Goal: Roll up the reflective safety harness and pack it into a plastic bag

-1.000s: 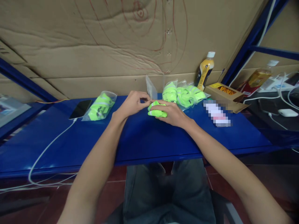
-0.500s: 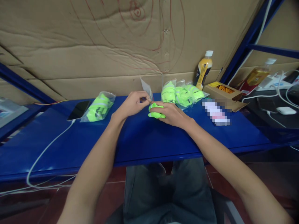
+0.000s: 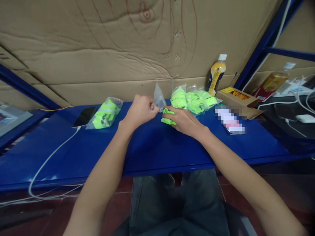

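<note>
My right hand (image 3: 184, 119) is wrapped over a small folded bundle of neon-green fabric (image 3: 168, 117), probably a reflective vest, just above the blue table (image 3: 157, 147). Part of the bundle is hidden under the fingers. To its left, my left hand (image 3: 142, 109) is closed in a pinch at the edge of a clear plastic bag (image 3: 159, 98). The bag stands up between the two hands, its lower part partly hidden. Behind my right hand, several bagged neon-green bundles (image 3: 179, 97) lie in a row against the cardboard.
On the left lie another bagged green bundle (image 3: 107, 113) and a phone (image 3: 84, 117) with a white cable (image 3: 49, 152). A drink bottle (image 3: 216, 73), an open cardboard box (image 3: 240, 98) and a blurred-out flat item (image 3: 230, 119) are at right. Cardboard (image 3: 110, 65) forms the back wall.
My left fingers have closed tighter, and the plastic bag now stands more upright and shows more. My right hand and the green bundle have shifted slightly right; the whole view has moved a little too.
</note>
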{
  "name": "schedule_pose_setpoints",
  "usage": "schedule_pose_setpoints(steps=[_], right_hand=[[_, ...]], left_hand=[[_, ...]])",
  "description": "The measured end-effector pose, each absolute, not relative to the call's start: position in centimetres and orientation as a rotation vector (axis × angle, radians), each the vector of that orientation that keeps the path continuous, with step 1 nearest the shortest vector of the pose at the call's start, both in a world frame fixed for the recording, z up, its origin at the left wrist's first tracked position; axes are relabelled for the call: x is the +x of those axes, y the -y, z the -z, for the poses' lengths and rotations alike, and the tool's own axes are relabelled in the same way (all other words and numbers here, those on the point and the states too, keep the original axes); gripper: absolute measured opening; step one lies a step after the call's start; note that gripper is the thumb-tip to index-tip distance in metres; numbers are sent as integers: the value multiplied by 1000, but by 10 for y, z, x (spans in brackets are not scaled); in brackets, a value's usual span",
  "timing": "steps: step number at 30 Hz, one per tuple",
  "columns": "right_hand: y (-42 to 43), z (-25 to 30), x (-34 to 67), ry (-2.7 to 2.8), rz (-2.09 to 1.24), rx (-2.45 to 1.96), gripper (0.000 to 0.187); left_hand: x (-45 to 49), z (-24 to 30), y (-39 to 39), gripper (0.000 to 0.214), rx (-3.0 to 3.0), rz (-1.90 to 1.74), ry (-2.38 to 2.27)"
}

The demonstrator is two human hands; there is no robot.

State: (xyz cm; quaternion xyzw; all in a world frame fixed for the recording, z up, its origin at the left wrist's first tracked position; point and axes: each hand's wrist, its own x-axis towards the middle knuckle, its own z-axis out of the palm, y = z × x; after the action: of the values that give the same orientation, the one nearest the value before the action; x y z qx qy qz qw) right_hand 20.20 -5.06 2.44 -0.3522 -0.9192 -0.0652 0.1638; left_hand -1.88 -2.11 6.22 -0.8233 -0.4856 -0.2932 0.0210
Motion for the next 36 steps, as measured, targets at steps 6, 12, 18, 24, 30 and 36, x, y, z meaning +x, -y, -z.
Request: schedule_pose_setpoints(steps=[6, 12, 18, 24, 30, 36], right_hand=[[51, -31, 204, 2636, 174, -1078, 39], [59, -37, 198, 2618, 258, -1231, 44], [47, -26, 209, 2565, 102, -1035, 39], [37, -23, 216, 2394, -192, -713, 36], [41, -50, 229, 2256, -661, -516, 38], [46, -65, 244, 2334, -873, -576, 38]], left_hand=[[-23, -67, 26, 25, -2618, 1045, 1444], [-37, -74, 22, 28, -2382, 976, 1490], [-40, -74, 21, 12, -2524, 1246, 1436], [-67, -92, 26, 97, -3014, 1150, 1209], [-64, -93, 34, 135, -3220, 734, 1220], [-43, -73, 20, 112, -3461, 564, 1169]])
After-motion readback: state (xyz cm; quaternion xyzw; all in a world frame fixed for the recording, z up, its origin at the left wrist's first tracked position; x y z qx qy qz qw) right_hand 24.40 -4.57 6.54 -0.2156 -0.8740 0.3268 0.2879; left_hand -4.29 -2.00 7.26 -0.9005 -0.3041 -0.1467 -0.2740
